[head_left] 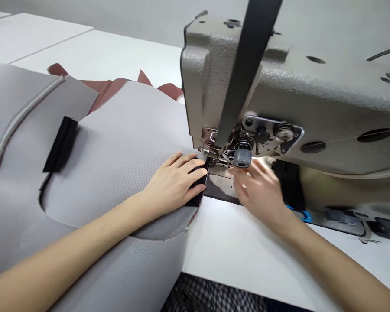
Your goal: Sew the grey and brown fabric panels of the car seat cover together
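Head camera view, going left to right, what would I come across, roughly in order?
Folded black fabric strip, bare left hand, bare right hand, bright blue curved piece, larger dark oval opening in the grey metal machine.

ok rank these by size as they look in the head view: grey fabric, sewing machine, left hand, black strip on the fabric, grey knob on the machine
Largest: grey fabric and sewing machine, too alike to rank
Then left hand
Then black strip
Smallest: grey knob
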The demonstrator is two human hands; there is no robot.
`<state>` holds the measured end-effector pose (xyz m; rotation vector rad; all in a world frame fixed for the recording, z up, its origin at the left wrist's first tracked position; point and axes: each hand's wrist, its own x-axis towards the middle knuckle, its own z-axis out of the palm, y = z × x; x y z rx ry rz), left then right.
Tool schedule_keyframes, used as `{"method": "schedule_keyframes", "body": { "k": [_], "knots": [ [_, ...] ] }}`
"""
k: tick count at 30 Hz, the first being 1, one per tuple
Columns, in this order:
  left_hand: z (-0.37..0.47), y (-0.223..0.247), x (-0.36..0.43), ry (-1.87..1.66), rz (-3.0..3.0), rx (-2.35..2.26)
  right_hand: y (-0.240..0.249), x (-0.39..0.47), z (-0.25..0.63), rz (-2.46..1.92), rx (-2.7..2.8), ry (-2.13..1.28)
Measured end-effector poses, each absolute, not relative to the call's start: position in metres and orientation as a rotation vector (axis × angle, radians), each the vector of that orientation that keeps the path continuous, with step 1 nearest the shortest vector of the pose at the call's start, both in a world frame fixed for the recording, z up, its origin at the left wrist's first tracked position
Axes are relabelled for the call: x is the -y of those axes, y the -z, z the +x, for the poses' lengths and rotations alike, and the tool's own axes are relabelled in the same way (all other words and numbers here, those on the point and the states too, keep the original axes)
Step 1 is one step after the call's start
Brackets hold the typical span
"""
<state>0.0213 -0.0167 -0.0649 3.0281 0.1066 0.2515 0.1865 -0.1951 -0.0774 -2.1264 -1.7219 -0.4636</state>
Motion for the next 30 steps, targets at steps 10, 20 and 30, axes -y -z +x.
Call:
{"method": "schedule_keyframes", "body": {
  "k": [10, 20, 30],
  "knots": [
    [0.023, 0.064, 0.017, -0.219, 3.048, -0.113, 0.08, 0.197, 0.214, -2.025, 1.666, 0.48],
    [0.028, 0.067, 0.014, -0.25, 3.053, -0.124, 0.087, 0.197, 0.215, -2.011, 1.636, 0.459],
    [0.036, 0.071, 0.014, -0.308, 3.045, -0.152, 0.085, 0.198, 0.209, -2.116, 1.625, 0.477]
  ]
}}
